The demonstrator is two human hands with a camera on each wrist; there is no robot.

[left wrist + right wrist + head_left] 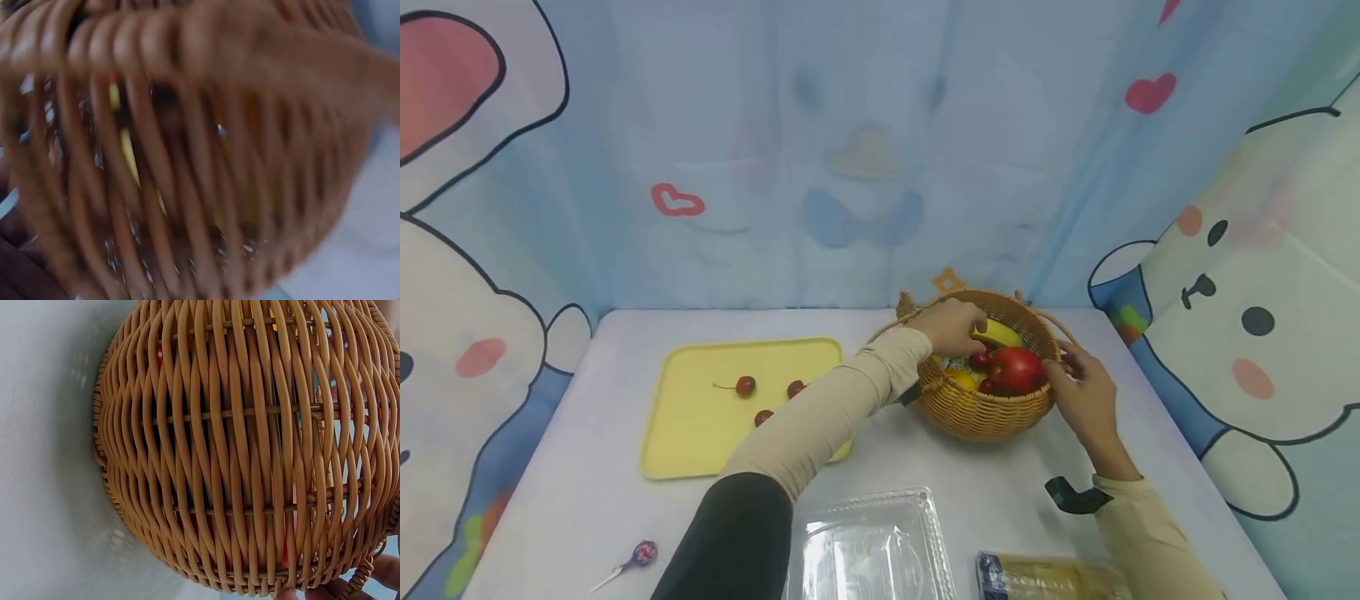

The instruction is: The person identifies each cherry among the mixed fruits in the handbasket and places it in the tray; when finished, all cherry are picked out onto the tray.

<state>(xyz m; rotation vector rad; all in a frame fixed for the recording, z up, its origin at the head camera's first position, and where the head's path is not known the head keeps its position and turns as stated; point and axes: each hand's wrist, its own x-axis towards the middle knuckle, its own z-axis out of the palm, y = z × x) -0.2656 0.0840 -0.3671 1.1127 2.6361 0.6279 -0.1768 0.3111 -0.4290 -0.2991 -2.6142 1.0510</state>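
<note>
A round wicker basket (981,419) stands at the back right of the table. In it lie a red apple (1017,371), a banana (1002,332), dark red cherries (979,362) and a yellow fruit (961,380). My left hand (951,327) reaches over the rim, fingers bent down beside the banana and cherries; I cannot tell whether its fingertips hold anything. On the right, my right hand (1084,400) grips the rim near the handle. The left wrist view is filled by blurred basket weave (187,156). Right-hand fingers (384,572) show at the rim in the right wrist view.
On the left lies a yellow tray (688,417) with cherries (745,386), partly covered by the left arm. A clear plastic container (868,542) and a wrapped golden package (1052,577) lie at the front. A lollipop (644,552) is at front left. A curtain (737,250) hangs behind.
</note>
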